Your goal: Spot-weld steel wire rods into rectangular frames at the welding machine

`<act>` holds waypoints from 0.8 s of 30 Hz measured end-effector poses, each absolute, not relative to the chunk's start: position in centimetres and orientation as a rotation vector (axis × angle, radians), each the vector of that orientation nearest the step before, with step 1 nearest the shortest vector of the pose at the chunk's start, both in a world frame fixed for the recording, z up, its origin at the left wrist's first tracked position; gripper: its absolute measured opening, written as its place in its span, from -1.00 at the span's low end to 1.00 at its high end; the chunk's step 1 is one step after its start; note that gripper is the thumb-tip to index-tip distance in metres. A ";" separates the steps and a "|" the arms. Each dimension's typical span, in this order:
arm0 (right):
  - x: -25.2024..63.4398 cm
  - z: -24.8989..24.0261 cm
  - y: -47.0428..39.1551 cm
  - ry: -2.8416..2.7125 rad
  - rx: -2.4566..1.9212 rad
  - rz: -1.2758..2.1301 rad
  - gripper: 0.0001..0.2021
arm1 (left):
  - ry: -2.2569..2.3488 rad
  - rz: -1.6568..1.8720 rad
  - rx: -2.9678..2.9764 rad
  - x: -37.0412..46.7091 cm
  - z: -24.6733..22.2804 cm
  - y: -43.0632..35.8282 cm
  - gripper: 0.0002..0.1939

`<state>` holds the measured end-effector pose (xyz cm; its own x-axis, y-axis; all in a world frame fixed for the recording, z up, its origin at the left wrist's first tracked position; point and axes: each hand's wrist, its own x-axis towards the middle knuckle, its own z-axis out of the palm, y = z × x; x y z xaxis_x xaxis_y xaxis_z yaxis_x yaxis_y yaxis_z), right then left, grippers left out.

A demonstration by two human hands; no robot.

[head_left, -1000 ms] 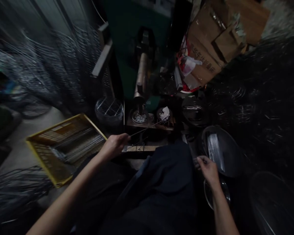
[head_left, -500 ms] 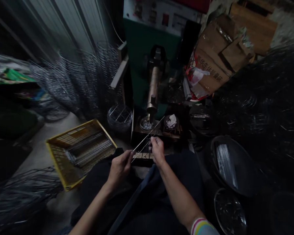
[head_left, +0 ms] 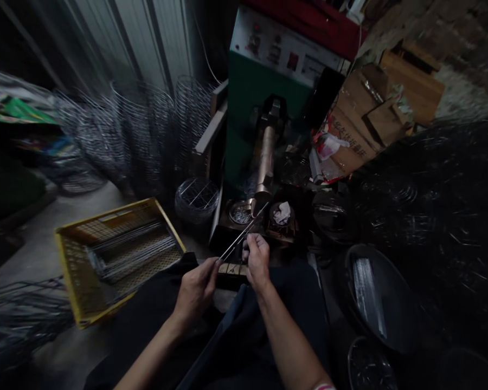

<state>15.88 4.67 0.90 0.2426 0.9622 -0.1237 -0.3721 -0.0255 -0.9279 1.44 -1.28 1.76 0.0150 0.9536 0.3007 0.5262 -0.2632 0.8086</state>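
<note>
Head cam: dim shop, 2 bare hands at ctr of frame, low. L hand [head_left: 197, 287], lower ctr-left, thumb + fingers pinched tight on near end of thin metal rod [head_left: 239, 237]; rod runs diag. up & right from fingertips, far end by tip of machine's cylinder arm [head_left: 266, 157], mid-frame. Whether rod touches arm: can't tell. R hand [head_left: 257, 257], just right of ctr, fingers curled in, thumb side up, close beside rod; can't tell if clamped on anything, fingertips too dark. Dish of small bright bits [head_left: 241, 213] under arm tip, left of rod's upper part; white crumpled scrap [head_left: 282, 213] on small round stand to right of it. Machine body [head_left: 248, 97] green, upper ctr, w/ pale control panel [head_left: 276, 46] & red top [head_left: 309, 16]. Yellow crate [head_left: 68, 287] at left, tilted in frame, bundle of thin rods [head_left: 134, 254] inside. Round wire grids [head_left: 197, 197] stacked between crate and machine. Tall wire mesh stacks [head_left: 142, 130] upper left, in front of corrugated sheet [head_left: 138, 43]. Cardboard box [head_left: 358, 119] upper right, flaps open, printed chars. on side. Dark basin [head_left: 402, 298] lower right w/ bundle of pale strips [head_left: 368, 295]; 2nd, smaller bowl [head_left: 350, 360] below it, bottom edge, contents shiny, unclear.
</note>
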 end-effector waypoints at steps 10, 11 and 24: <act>16.5 1.7 5.3 -0.716 -1.070 1.225 -0.61 | 1.478 1.199 1.814 2.0 2.2 -0.4 -0.75; 16.6 1.7 5.4 -0.714 -1.067 1.220 -0.61 | 1.479 1.200 1.822 2.1 2.2 -0.3 -0.75; 16.9 2.4 6.7 -0.709 -1.042 1.185 -0.60 | 1.473 1.227 1.923 2.4 2.6 1.1 -0.73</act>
